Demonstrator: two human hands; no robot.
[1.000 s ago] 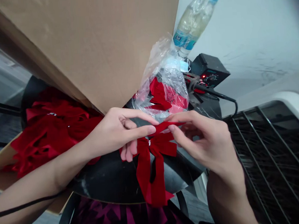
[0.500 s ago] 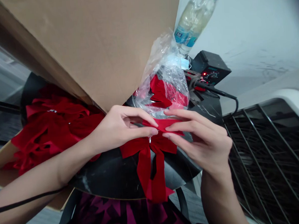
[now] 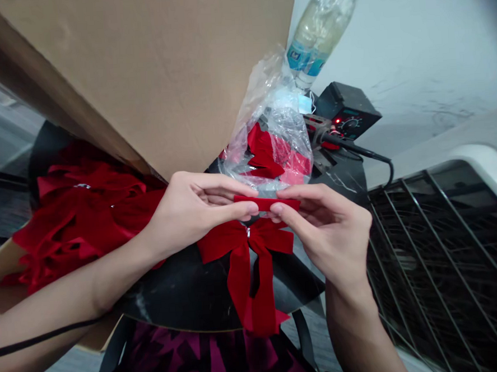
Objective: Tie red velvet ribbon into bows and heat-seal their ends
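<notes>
Between my two hands a short piece of red ribbon (image 3: 267, 203) is stretched level, folded into a narrow strip. My left hand (image 3: 203, 205) pinches its left end between thumb and fingers. The right end is pinched by my right hand (image 3: 328, 220). Just below them a red velvet bow (image 3: 252, 247) lies on the black round table (image 3: 175, 300), its two tails hanging over the front edge. A small silvery tie shows at the bow's centre.
A heap of red bows (image 3: 94, 212) lies at the left, beside a large cardboard box (image 3: 153, 74). Behind my hands is a clear plastic bag (image 3: 264, 95) with red pieces. A soldering station (image 3: 347, 112), bottles (image 3: 323, 30) and a heater grille (image 3: 429, 253) are at the right.
The red ribbon piece was wider and flatter; now it is a narrow folded strip. My right thumb and fingers have closed on its right end, and the right hand has shifted slightly left.
</notes>
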